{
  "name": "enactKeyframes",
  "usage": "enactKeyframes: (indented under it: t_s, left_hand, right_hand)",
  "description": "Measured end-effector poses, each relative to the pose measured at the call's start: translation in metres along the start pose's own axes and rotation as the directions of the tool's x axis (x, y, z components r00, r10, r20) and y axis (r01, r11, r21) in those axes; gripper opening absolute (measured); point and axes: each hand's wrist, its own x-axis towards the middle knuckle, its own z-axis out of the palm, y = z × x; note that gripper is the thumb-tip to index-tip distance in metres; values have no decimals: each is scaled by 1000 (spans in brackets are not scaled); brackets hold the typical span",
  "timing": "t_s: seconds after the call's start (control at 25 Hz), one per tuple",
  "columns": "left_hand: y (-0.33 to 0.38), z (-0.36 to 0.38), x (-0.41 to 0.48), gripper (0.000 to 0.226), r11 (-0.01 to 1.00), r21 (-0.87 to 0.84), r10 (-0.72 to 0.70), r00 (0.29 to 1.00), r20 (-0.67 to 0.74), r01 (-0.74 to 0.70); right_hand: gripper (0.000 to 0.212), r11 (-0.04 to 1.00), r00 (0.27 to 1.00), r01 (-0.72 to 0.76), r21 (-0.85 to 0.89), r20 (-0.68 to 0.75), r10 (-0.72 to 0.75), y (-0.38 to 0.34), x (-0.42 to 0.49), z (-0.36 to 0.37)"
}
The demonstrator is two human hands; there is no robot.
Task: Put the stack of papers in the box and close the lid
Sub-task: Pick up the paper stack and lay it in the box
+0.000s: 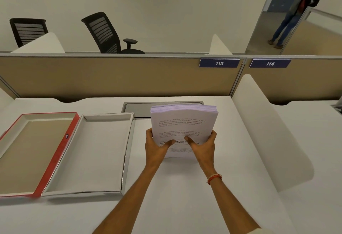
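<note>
From the head view, both bare hands hold the stack of papers (184,122) over the white tabletop (240,159), tilted up so its printed top sheet faces the person and its far edge fans slightly. The left hand (157,145) has its grip closed on the stack's lower left corner, thumb pressed across the top sheet and fingers tucked behind; the right hand (202,145) grips the lower right corner the same way, thumb on the print. The two thumbs lie near each other on the page. A red and white thread bracelet (214,178) circles the right wrist. The stack's near edge seems to sit at or just above the tabletop; I cannot tell whether it touches. To the left of the hands lies the open box (127,141), a shallow white tray with nothing in it, its right wall just beside the left forearm. Joined along its left side, the lid (61,150) lies flipped open and flat, red on its outer edge, brown inside. Behind the stack a grey cable hatch (137,107) is set into the tabletop. A tan partition (111,76) runs across the back, bearing blue plates numbered 113 (219,63) and 114 (270,64). Beyond it stand two black office chairs (107,33), and at far right a person in jeans (288,22) stands by a doorway.
</note>
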Motion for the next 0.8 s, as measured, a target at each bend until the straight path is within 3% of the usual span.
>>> enactKeyframes:
  t_s: [0.52,0.8]
  left_hand:
    - [-2,13,0,62,999,-43,-29,995,-93,25]
    - [29,8,23,71,988,131,-67,995,-79,77]
  right_hand:
    - [77,1000,994,-13,-16,-106,12,0,-2,11]
    - [71,969,992,-114,-217,-82,98,-35,20,19]
